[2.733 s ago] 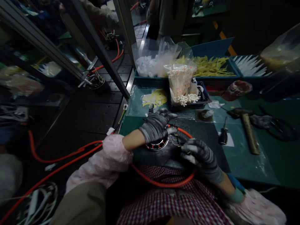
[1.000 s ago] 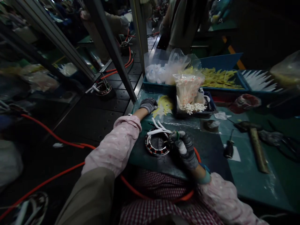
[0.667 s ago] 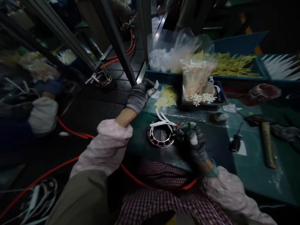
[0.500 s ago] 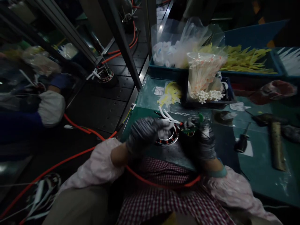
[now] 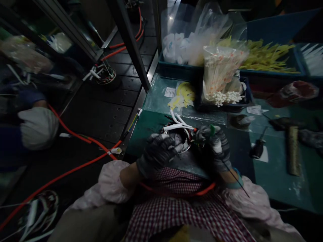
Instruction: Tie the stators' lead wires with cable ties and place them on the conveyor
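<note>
Head view: the stator (image 5: 182, 138) lies at the desk's (image 5: 272, 168) near edge, half hidden under both gloved hands. The left hand (image 5: 157, 154) curls over its rim; whether that grip pinches anything, I cannot tell. The right hand (image 5: 214, 146) is closed on a green-tipped tool (image 5: 212, 129) by the white leads (image 5: 176, 125). Pinning the stator flat should steady the work. A hammer (image 5: 292, 148) lies to the right. The workshop is dim, with an orange cable (image 5: 101, 148) across the floor.

Seen from my remote seat, bare green mat (image 5: 241, 144) lay between my right hand (image 5: 214, 146) and the screwdriver (image 5: 256, 149), leaving a clear lane. Ahead, white leads (image 5: 176, 122) rose off the stator (image 5: 185, 143), with yellow slips (image 5: 183, 97) and the black tray (image 5: 227, 107) close behind them. A slanted metal post (image 5: 131, 43) closed the left edge, and the hammer (image 5: 292, 148) lay far right.
</note>
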### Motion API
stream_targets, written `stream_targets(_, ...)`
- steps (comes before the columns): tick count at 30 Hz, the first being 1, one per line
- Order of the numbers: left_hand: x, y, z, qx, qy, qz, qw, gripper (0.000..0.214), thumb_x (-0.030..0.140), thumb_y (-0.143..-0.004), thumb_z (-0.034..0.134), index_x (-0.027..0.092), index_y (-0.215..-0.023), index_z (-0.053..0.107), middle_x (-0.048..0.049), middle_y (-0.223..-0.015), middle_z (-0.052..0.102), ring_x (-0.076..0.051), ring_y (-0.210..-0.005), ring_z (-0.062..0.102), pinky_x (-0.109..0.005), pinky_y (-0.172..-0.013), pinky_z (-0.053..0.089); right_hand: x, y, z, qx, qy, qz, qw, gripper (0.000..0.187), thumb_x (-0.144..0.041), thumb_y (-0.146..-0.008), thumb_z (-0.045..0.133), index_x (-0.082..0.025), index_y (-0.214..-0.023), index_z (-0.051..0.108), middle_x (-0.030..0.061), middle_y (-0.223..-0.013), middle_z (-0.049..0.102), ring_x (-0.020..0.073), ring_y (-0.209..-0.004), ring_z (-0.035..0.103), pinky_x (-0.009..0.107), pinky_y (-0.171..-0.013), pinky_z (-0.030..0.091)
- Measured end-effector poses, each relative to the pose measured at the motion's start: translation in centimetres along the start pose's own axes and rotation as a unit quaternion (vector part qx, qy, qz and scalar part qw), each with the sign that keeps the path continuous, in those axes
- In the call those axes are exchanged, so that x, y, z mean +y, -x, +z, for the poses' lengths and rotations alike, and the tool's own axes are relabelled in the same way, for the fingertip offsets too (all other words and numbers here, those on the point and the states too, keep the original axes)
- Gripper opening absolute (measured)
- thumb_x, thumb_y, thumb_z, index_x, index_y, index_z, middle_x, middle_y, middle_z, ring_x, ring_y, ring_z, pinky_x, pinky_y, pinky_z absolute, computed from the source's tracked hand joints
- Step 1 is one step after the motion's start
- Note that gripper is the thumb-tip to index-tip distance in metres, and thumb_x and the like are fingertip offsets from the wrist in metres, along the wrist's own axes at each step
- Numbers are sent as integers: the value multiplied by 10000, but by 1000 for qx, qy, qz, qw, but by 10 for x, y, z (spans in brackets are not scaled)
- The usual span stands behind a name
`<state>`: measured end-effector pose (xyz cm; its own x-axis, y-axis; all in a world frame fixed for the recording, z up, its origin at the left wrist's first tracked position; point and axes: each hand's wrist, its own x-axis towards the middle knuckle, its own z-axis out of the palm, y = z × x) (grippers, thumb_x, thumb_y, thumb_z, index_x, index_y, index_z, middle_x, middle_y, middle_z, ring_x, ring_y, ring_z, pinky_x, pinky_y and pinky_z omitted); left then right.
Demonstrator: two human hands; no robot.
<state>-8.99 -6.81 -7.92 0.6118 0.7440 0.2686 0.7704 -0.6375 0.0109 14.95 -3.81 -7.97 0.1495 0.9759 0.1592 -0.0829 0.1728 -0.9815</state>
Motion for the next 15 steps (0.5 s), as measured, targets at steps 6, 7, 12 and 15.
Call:
stream_targets(6,-8,-6,-3,-37,47,30,998,403,427,-1010,718,430,-1413,735,-16,-1293,767,-295,-1247,620,-493,-1092,399,-6,10,-4,-68,89,-49,993,321,-620,-992,755,-302,-1010,787,1,-918,832,225,-807,788,384,-734,691)
stream_targets(7,-5,-6,-3,-27,47,22,998,412,406,-1008,712,421,-1419,732,-16,-1314,767,-298,-1253,624,-497,-1101,410,-8,10,-2,-67,98,-57,991,286,-579,-1022,731,-299,-1039,786,6,-943,838,229,-834,797,388,-753,695)
stream_targets(12,11,17,0,111,62,41,991,382,155,-1036,577,257,-1359,753,-46,-1197,823,-251,-1172,703,-414,-1068,532,-16,14,10,-165,272,-192,929,281,-378,-1136,544,-275,-1314,736,57,-1178,832,243,-1028,793,412,-913,670)
stream_targets(15,4,27,-6,161,214,28,963,280,206,-1074,543,236,-1243,765,-56,-1148,824,-217,-1128,758,-354,-996,610,-17,17,24,-240,452,-269,816,319,-313,-1137,533,-200,-1326,763,123,-1159,823,272,-992,764,414,-876,632)
